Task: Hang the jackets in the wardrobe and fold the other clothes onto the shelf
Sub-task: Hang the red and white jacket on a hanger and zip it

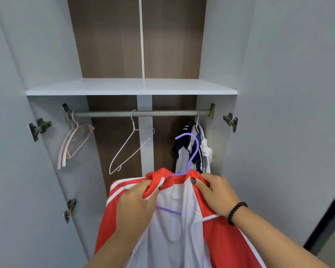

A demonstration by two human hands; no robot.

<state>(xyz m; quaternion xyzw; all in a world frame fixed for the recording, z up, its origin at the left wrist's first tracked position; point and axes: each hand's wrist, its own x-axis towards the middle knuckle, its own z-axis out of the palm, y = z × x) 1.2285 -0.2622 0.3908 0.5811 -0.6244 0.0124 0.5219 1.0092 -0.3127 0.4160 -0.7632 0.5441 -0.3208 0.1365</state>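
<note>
Both hands hold up a red jacket (217, 236) with white lining, open front toward camera, in front of the open wardrobe (46, 55). Left hand (137, 202) fingers clamped on the left collar, right hand (217, 192) fingers pinching the right collar; black bead bracelet (235, 212) on right wrist. Purple hanger (191, 151) sits inside the jacket, hook up, below the rail (143, 113). On rail: pink hangers (72, 144) left, white wire hanger (130, 149) middle, navy-white jacket (190, 151) right. Shelf (132, 87) above.
</note>
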